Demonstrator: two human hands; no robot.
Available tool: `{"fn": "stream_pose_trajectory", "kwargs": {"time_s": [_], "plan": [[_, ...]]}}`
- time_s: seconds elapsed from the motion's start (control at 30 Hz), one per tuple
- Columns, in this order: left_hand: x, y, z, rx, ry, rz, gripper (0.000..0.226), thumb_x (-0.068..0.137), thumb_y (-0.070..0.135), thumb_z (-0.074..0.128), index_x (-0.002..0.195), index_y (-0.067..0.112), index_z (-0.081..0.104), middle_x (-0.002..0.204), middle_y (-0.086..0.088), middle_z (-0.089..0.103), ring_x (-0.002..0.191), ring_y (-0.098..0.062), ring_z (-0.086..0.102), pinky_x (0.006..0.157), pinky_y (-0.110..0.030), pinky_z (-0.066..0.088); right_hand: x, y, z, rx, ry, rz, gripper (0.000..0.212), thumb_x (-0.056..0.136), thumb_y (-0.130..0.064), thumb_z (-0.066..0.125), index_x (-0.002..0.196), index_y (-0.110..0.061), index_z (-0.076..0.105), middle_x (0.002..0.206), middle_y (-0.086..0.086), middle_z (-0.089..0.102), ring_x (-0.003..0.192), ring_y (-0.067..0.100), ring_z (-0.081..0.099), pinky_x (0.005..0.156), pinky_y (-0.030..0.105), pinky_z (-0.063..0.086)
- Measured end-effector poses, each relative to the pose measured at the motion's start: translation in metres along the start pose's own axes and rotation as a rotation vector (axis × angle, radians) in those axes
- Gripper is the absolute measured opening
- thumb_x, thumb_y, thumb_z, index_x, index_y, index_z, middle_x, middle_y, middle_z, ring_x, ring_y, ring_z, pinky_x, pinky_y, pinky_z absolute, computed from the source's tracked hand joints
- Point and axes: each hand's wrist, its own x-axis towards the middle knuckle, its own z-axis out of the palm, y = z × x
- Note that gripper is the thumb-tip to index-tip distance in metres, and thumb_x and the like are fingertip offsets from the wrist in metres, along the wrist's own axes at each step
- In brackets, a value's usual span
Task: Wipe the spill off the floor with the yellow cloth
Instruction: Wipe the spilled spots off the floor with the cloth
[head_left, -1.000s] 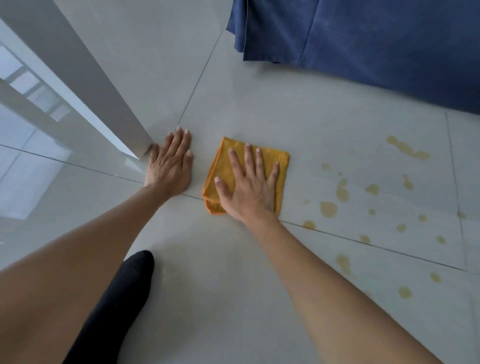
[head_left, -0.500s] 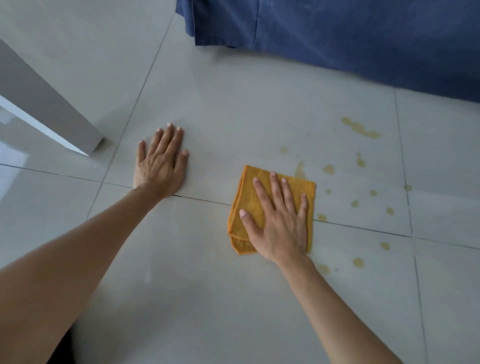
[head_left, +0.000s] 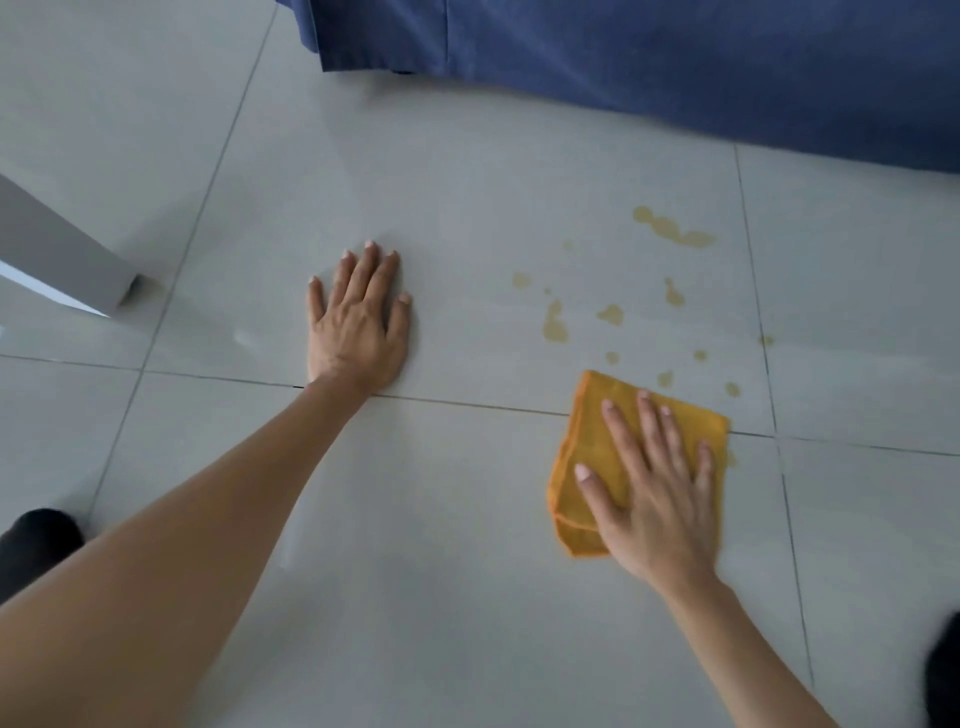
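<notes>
The right hand lies flat, fingers spread, pressing down on the folded yellow cloth — palm on top of it, not gripping. The cloth sits on the floor astride a grout line, its long axis running roughly from 12 to 6 o'clock. The left hand is also flat and open on bare tile, well apart at about 10 o'clock from the cloth, holding nothing; it looks like a prop for the body's weight.

The spill is a scatter of yellowish drops lying from 11 to 1 o'clock of the cloth. The nearest specks are just beyond its far edge, the biggest drop farther out at 11 o'clock, and a chain of joined drops farthest off at 12 o'clock. The right hand is plainly the nearer one, so the coming move is probably a push of the cloth straight away toward 12 o'clock.

Room is open in that direction — clear tile until the blue fabric hanging at the top. A grey furniture leg stands far off at 9 o'clock, out of the way.
</notes>
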Motion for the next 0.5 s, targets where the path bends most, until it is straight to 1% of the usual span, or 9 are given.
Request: {"fn": "stream_pose_trajectory", "kwargs": {"time_s": [0.1, 0.17, 0.27, 0.33, 0.37, 0.43, 0.5], "plan": [[0.0, 0.002, 0.002, 0.0, 0.02, -0.002, 0.053, 0.098, 0.04, 0.027, 0.149, 0.026, 0.024, 0.159, 0.006, 0.015, 0.147, -0.016, 0.007, 0.118, -0.045, 0.0, 0.033, 0.0, -0.003, 0.042, 0.038, 0.152, 0.076, 0.085, -0.07, 0.018, 0.153, -0.036, 0.017, 0.163, -0.005, 0.006, 0.15, 0.018, 0.007, 0.116, 0.056, 0.009], [0.0, 0.002, 0.002, 0.004, 0.027, 0.0, 0.053, 0.098, 0.04, 0.027, 0.149, 0.026, 0.025, 0.159, 0.005, 0.015, 0.147, -0.017, 0.008, 0.117, -0.045, 0.001, 0.054, -0.017, -0.004, 0.062, 0.035, 0.156, 0.076, 0.085, -0.069, 0.016, 0.153, -0.035, 0.014, 0.164, -0.005, 0.004, 0.15, 0.019, 0.004, 0.116, 0.057, 0.007], [-0.001, 0.001, 0.001, 0.014, 0.026, 0.004, 0.053, 0.098, 0.041, 0.027, 0.149, 0.026, 0.024, 0.159, 0.005, 0.015, 0.147, -0.016, 0.007, 0.117, -0.043, 0.001, 0.054, -0.026, -0.004, 0.021, -0.008, -0.022, 0.072, 0.088, -0.068, 0.02, 0.153, -0.039, 0.012, 0.163, -0.006, 0.002, 0.15, 0.017, 0.003, 0.116, 0.054, 0.004], [0.0, 0.0, 0.0, 0.008, 0.016, 0.005, 0.053, 0.098, 0.041, 0.027, 0.149, 0.027, 0.023, 0.159, 0.006, 0.014, 0.147, -0.016, 0.006, 0.117, -0.043, 0.0, 0.041, -0.006, -0.006, -0.013, -0.03, -0.14, 0.071, 0.088, -0.07, 0.02, 0.152, -0.042, 0.011, 0.163, -0.009, 0.001, 0.15, 0.014, 0.004, 0.117, 0.051, 0.006], [0.0, 0.0, 0.0, 0.001, 0.01, 0.007, 0.053, 0.098, 0.042, 0.028, 0.149, 0.027, 0.024, 0.159, 0.006, 0.014, 0.147, -0.016, 0.006, 0.117, -0.042, 0.0, 0.037, 0.009, -0.008, -0.021, -0.031, -0.157, 0.07, 0.088, -0.07, 0.02, 0.152, -0.042, 0.013, 0.163, -0.009, 0.003, 0.15, 0.014, 0.006, 0.117, 0.051, 0.009], [0.002, -0.004, -0.001, -0.032, -0.003, 0.021, 0.053, 0.098, 0.043, 0.031, 0.148, 0.027, 0.027, 0.158, 0.005, 0.018, 0.147, -0.016, 0.01, 0.117, -0.042, 0.002, 0.04, 0.043, -0.014, -0.015, -0.01, -0.076, 0.071, 0.087, -0.071, 0.02, 0.152, -0.041, 0.016, 0.162, -0.008, 0.006, 0.149, 0.015, 0.011, 0.117, 0.05, 0.011], [0.002, -0.018, -0.006, -0.061, 0.001, 0.041, 0.056, 0.094, 0.048, 0.03, 0.145, 0.025, 0.034, 0.156, 0.001, 0.026, 0.145, -0.019, 0.019, 0.116, -0.043, 0.011, 0.061, 0.067, -0.02, 0.006, 0.004, 0.075, 0.074, 0.084, -0.071, 0.019, 0.152, -0.039, 0.017, 0.163, -0.007, 0.007, 0.15, 0.017, 0.011, 0.116, 0.053, 0.012]]}}
